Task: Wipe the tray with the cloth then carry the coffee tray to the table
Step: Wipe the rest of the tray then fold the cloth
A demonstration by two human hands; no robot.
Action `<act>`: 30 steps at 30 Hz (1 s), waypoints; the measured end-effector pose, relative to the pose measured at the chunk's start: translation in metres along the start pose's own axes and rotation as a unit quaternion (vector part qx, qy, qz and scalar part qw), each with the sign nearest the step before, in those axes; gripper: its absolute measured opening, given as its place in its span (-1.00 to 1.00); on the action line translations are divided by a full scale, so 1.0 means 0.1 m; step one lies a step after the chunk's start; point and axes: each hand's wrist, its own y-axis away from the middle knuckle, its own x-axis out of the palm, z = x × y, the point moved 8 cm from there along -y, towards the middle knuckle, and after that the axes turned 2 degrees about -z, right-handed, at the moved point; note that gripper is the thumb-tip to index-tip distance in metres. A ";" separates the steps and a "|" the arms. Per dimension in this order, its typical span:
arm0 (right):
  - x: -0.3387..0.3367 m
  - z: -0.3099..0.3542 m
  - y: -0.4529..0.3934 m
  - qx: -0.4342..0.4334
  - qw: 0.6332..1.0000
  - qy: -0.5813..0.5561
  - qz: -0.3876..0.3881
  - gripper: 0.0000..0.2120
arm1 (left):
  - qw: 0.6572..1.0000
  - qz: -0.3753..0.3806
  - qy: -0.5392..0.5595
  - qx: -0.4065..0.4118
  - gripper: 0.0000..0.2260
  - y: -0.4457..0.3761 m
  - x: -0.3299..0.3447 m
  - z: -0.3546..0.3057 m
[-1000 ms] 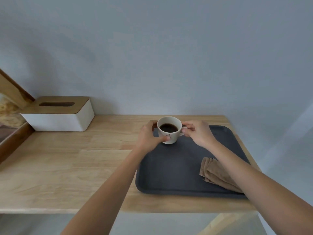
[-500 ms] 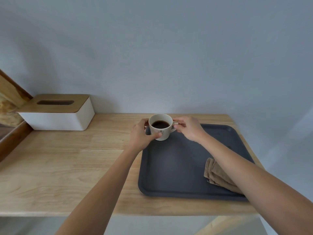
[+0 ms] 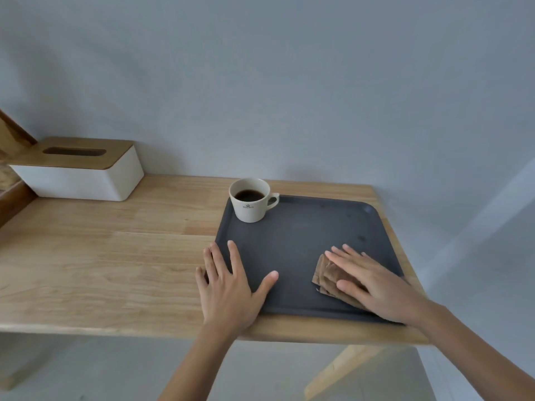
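Tray (image 3: 301, 250), dark grey, flat on wooden shelf (image 3: 115, 256), along the right end, near edge close to the shelf's front lip. Cup (image 3: 251, 200), cream, upright in the tray's far left corner, dark coffee inside, handle turned right, small dark mark on its front; free of both hands. Cloth (image 3: 327, 277), brown, folded, lying in the tray's near right part, mostly covered. Right hand (image 3: 373, 282) laid flat, palm down, on top of the cloth, fingers stretched and pointing left and away, thumb across the cloth's near edge; pressing rather than clutching, nothing closed around the fabric. Left hand (image 3: 228, 287) spread open, palm down, straddling the tray's left rim near the front corner: thumb and index finger on the dark surface, remaining fingers on the bare wood just beside it; gripping nothing. Tissue box (image 3: 81, 175), white with a wooden slotted lid, at the shelf's far left against the grey wall (image 3: 260, 82), well apart from the tray. Wooden leg (image 3: 344, 369) slanting below the shelf's right end.
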 end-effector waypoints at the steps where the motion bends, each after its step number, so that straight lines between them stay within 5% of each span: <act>1: 0.05 0.05 -0.01 -0.013 1.000 0.028 0.004 -0.43 | 1.000 0.007 -0.012 0.001 0.01 -0.01 0.01 0.00; 13: 0.18 0.43 -1.07 -0.041 0.996 0.081 0.006 -0.43 | 0.998 0.055 -0.027 -0.001 0.05 -0.07 0.05 0.01; 25: -0.13 -0.28 -1.58 0.090 0.991 0.086 -0.044 -0.44 | 0.998 0.044 -0.020 -0.028 0.02 -0.03 0.02 0.03; 30: -0.24 -0.83 -1.25 0.233 0.965 0.097 -0.078 -0.39 | 0.998 0.045 -0.014 -0.032 0.01 -0.02 0.02 0.02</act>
